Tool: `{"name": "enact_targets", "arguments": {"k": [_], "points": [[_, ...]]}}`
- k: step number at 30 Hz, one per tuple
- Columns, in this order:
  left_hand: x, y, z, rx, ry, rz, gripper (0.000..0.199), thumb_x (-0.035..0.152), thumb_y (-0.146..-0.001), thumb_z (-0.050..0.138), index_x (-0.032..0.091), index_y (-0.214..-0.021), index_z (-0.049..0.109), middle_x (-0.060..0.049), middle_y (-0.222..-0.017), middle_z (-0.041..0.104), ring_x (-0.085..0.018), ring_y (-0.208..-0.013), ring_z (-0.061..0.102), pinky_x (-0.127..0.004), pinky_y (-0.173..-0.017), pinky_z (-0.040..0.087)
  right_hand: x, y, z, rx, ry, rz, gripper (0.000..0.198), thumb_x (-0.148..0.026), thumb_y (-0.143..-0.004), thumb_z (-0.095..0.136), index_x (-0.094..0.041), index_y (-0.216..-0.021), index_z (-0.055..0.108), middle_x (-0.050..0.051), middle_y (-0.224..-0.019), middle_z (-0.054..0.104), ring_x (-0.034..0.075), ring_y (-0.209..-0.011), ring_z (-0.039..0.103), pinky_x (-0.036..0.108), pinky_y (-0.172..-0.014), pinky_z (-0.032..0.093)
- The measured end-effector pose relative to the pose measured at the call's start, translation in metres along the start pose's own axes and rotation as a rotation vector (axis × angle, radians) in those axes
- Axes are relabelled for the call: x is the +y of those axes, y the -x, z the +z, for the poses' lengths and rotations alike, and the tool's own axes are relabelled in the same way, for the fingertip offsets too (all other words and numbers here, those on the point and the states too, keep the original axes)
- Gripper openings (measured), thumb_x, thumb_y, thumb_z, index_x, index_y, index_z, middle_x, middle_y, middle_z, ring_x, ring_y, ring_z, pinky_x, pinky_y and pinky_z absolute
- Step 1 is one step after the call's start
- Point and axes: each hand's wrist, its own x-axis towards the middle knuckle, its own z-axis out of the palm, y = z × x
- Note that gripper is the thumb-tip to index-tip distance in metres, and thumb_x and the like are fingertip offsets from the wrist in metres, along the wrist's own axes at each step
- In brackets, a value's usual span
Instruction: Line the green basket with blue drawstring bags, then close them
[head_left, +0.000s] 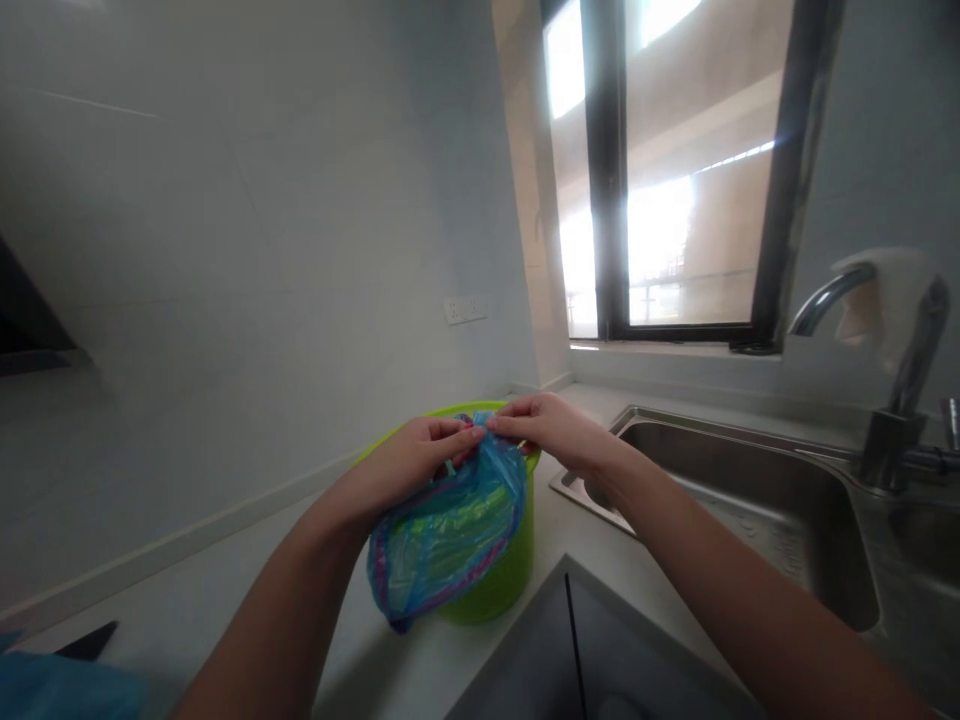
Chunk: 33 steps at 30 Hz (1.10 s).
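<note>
Both hands meet at the top of a thin, see-through blue plastic bag (450, 540) with purple-pink edges. My left hand (431, 450) pinches the bag's upper edge between thumb and fingers. Close beside it, my right hand (544, 425) pinches the same edge, fingertips nearly touching the left ones. The bag hangs down in front of a lime-green bucket (517, 560) on the counter. Much of the bucket's rim and its inside is hidden behind the hands and the bag.
A steel sink (750, 490) with a chrome faucet (900, 400) lies to the right. A grey panel (555, 650) with a dark slit is in front of the bucket. Blue material (67, 685) lies at the lower left. Wall sockets (465, 310) and a window (690, 190) are behind.
</note>
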Motion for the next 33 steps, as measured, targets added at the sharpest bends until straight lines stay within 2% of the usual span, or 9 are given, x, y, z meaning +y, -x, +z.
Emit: {"name": "enact_targets", "arguments": {"k": [5,8,15,18,24,28,31,33], "points": [[-0.002,0.004,-0.001,0.042,0.004,-0.019,0.041,0.058,-0.082,0.063,0.019,-0.071,0.067,-0.002,-0.067,0.055,-0.014,-0.058,0.043,-0.025,-0.053,0.034,-0.002,0.0,-0.006,-0.071,-0.056,0.031,0.019,-0.031,-0.073,0.076,-0.015,-0.083,0.075,0.001,-0.074,0.067,0.01,-0.066,0.055,0.025,-0.063,0.043],[-0.003,0.004,0.0,0.039,-0.005,-0.015,0.041,0.058,-0.082,0.063,0.018,-0.071,0.069,-0.003,-0.069,0.057,-0.014,-0.059,0.044,-0.026,-0.054,0.034,0.0,0.001,-0.005,-0.074,-0.045,0.006,0.024,-0.029,-0.068,0.081,-0.015,-0.086,0.074,0.003,-0.076,0.07,0.012,-0.069,0.059,0.026,-0.066,0.045],[-0.005,0.003,0.001,0.067,0.019,0.035,0.036,0.053,-0.078,0.07,0.017,-0.07,0.065,0.001,-0.061,0.049,-0.012,-0.055,0.04,-0.025,-0.051,0.028,-0.001,0.005,0.014,0.015,0.249,-0.136,0.015,-0.026,-0.072,0.076,-0.014,-0.082,0.074,0.003,-0.071,0.068,0.015,-0.068,0.06,0.026,-0.061,0.044],[-0.007,0.002,0.002,0.106,0.06,0.049,0.034,0.05,-0.079,0.069,0.017,-0.073,0.065,0.002,-0.061,0.049,-0.012,-0.055,0.04,-0.025,-0.051,0.028,-0.005,0.0,0.011,0.005,0.171,-0.049,0.017,-0.025,-0.072,0.077,-0.014,-0.085,0.074,0.003,-0.072,0.067,0.013,-0.067,0.058,0.025,-0.061,0.044],[-0.01,0.0,0.008,0.138,0.073,0.064,0.034,0.05,-0.08,0.067,0.017,-0.081,0.069,0.002,-0.064,0.051,-0.012,-0.055,0.04,-0.025,-0.052,0.03,-0.007,-0.023,-0.008,-0.059,-0.149,0.119,0.015,-0.022,-0.072,0.077,-0.017,-0.086,0.073,0.002,-0.078,0.066,0.01,-0.068,0.056,0.021,-0.06,0.043],[-0.01,0.0,0.009,0.133,0.1,0.051,0.032,0.048,-0.082,0.066,0.016,-0.08,0.069,0.002,-0.064,0.051,-0.011,-0.056,0.04,-0.025,-0.052,0.03,-0.007,-0.024,-0.01,-0.074,-0.281,0.118,0.021,-0.02,-0.07,0.077,-0.017,-0.09,0.071,0.002,-0.08,0.065,0.01,-0.068,0.056,0.021,-0.058,0.042],[-0.007,0.001,0.009,0.126,0.194,0.044,0.032,0.046,-0.082,0.067,0.017,-0.093,0.071,-0.001,-0.071,0.058,-0.012,-0.058,0.045,-0.024,-0.054,0.033,-0.007,-0.022,-0.007,-0.084,-0.258,0.121,0.02,-0.017,-0.069,0.075,-0.017,-0.089,0.07,0.003,-0.082,0.066,0.011,-0.07,0.057,0.022,-0.06,0.043],[-0.004,0.002,0.01,0.126,0.261,0.05,0.032,0.044,-0.082,0.068,0.018,-0.1,0.071,-0.003,-0.079,0.063,-0.013,-0.062,0.05,-0.024,-0.057,0.037,-0.006,-0.025,-0.002,-0.02,-0.226,0.078,0.017,-0.017,-0.07,0.072,-0.016,-0.086,0.07,0.003,-0.081,0.066,0.011,-0.071,0.057,0.022,-0.062,0.043]]}}
